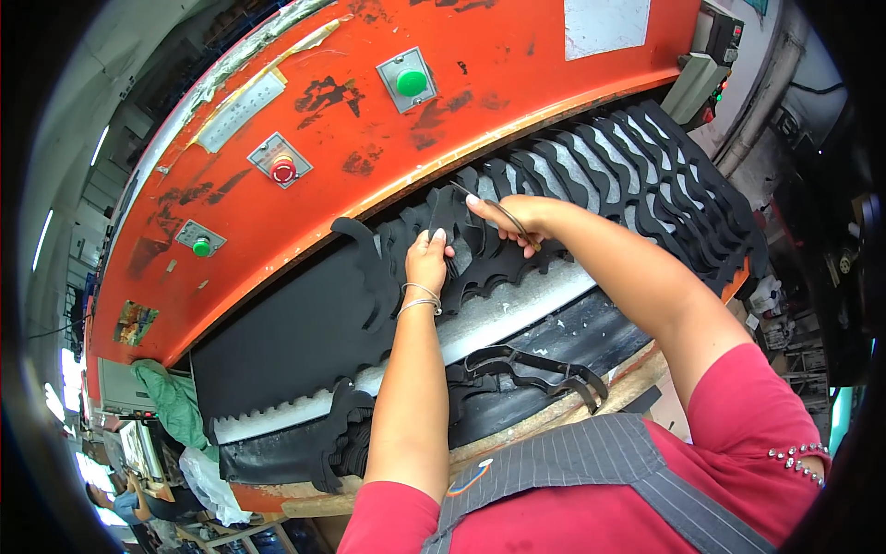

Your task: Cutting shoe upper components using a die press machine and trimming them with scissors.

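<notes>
A black foam sheet [286, 323] lies across the bed of an orange machine. To its right it is cut through in rows of wavy strips [637, 175], with pale gaps between them. My left hand [429, 261] pinches the edge of a cut black foam piece [443, 214] near the middle of the bed. Just right of it, my right hand [512, 222] grips what look like dark metal scissors [506, 218], their slim tip pointing up and left over the cut strips. Part of their handle is hidden by my fingers.
The orange machine front [351, 129] rises behind the bed, with green buttons [411, 83] and a red button [283, 169]. On the near ledge lie a wavy metal cutting die [540, 369] and a stack of cut black pieces [346, 434]. Another person [129, 503] is at lower left.
</notes>
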Available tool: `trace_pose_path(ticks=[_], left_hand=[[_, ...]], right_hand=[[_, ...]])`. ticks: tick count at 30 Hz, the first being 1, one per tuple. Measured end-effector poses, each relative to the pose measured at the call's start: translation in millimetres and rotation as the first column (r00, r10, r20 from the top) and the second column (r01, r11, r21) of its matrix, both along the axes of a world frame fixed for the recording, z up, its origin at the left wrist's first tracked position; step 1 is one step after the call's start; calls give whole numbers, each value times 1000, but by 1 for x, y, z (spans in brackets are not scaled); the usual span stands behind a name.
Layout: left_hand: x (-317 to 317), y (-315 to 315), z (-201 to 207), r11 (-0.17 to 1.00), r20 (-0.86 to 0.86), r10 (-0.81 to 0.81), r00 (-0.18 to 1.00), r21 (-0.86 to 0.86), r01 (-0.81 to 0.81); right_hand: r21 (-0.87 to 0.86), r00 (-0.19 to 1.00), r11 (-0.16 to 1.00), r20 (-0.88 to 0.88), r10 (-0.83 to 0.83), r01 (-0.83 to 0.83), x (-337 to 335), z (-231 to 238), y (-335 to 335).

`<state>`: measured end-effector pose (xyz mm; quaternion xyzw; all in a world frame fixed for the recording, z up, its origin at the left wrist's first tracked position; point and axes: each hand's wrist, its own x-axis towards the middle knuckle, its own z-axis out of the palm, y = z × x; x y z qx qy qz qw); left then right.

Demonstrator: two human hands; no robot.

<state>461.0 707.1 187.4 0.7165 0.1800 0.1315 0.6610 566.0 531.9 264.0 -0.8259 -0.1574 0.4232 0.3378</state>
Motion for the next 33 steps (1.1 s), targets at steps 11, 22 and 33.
trace_pose_path(ticks=[11, 22, 33], left_hand=[[-10, 4, 4, 991, -28, -4, 1000, 132, 8], [-24, 20, -25, 924, 350, 260, 900, -361, -126], [-28, 1, -19, 920, 354, 385, 852, -214, -327]], right_hand=[[-131, 987, 989, 139, 81, -62, 18, 5, 48], [400, 898, 913, -428, 107, 82, -76, -17, -22], [381, 748, 908, -651, 130, 174, -120, -35, -13]])
